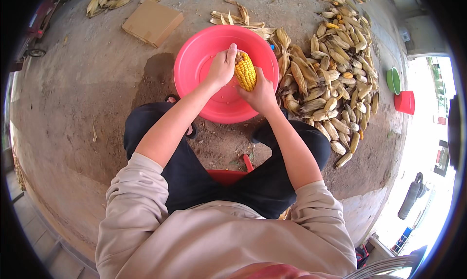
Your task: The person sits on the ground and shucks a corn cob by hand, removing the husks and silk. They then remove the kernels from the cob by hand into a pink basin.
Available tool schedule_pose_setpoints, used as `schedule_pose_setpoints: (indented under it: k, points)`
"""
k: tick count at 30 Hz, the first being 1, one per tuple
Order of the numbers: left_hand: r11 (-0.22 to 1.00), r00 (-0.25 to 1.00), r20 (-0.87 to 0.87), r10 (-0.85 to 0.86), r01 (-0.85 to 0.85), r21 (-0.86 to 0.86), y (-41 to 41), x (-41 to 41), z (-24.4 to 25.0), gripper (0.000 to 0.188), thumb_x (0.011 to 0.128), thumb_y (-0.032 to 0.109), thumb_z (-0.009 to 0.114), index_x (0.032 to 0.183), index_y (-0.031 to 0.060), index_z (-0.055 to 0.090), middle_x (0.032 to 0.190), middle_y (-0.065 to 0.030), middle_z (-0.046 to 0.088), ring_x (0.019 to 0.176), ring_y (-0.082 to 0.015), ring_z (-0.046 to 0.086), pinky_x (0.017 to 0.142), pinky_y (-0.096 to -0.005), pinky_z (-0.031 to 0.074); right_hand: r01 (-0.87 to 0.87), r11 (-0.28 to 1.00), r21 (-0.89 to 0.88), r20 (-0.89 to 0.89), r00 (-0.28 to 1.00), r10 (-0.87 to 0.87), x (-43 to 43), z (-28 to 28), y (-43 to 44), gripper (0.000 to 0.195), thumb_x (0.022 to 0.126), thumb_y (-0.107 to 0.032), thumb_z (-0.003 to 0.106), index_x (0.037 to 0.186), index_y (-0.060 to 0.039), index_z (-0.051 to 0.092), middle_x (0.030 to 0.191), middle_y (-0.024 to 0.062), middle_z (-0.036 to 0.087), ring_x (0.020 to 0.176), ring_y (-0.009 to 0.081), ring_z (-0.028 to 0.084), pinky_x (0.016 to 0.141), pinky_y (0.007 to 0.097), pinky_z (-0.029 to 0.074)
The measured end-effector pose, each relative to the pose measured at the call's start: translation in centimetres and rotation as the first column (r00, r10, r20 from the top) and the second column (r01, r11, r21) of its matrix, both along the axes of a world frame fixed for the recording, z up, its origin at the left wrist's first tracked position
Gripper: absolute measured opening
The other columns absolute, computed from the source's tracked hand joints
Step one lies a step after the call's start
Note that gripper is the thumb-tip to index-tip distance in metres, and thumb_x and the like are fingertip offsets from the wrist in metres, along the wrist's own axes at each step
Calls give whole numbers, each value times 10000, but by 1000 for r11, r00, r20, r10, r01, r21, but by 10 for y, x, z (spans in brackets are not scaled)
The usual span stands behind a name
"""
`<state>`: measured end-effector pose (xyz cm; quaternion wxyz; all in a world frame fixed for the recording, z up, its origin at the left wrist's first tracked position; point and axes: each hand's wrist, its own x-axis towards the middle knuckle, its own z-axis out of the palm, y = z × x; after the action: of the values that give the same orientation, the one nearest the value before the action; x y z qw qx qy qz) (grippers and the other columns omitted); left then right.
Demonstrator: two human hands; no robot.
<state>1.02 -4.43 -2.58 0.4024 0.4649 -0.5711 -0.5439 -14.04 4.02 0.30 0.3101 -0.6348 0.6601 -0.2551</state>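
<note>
Both my hands hold one husked ear of yellow corn (246, 73) above a wide pink plastic basin (189, 56). My left hand (222, 65) grips its upper end, with the thumb pointing away from me. Lower down, my right hand (259, 91) wraps the other end from the right side. The kernels that show between my hands look mostly in place, and the end near my left thumb is brownish. A few loose kernels lie on the basin's floor. My fingers on the far side of the ear are hidden.
A large heap of corn ears in dry husks (328, 78) spreads to the right of the basin. Loose husks (240, 18) lie behind it. A cardboard box (153, 22) rests at the back left. Farther right are a green basin (393, 80) and a red bucket (405, 102).
</note>
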Motion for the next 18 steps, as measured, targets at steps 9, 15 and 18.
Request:
schedule_pose_setpoints:
  k: [9,15,18]
  points:
    - [974,973,-61,-221,219,-52,0,1,12,421,1064,437,534,1142,29,606,971,-63,664,924,-149,625,854,-317,495,-81,987,138,395,919,20,-16,-10,-6,620,781,-309,830,1233,3,544,1027,213,722,929,337,731,846,417,563]
    - [970,977,-41,-211,205,-127,-15,8,-11,406,1080,399,501,1086,24,658,942,-72,679,905,-159,647,852,-332,500,-108,988,110,243,967,79,-11,1,-4,653,780,-349,820,1253,1,536,1050,240,715,995,400,707,886,460,546]
    - [969,972,-80,-223,229,88,-15,11,-9,438,1092,412,467,1058,22,664,948,-57,674,909,-137,630,854,-310,495,-121,989,89,107,988,112,-11,5,-3,678,783,-351,813,1277,4,516,1060,263,708,1020,443,688,902,500,536]
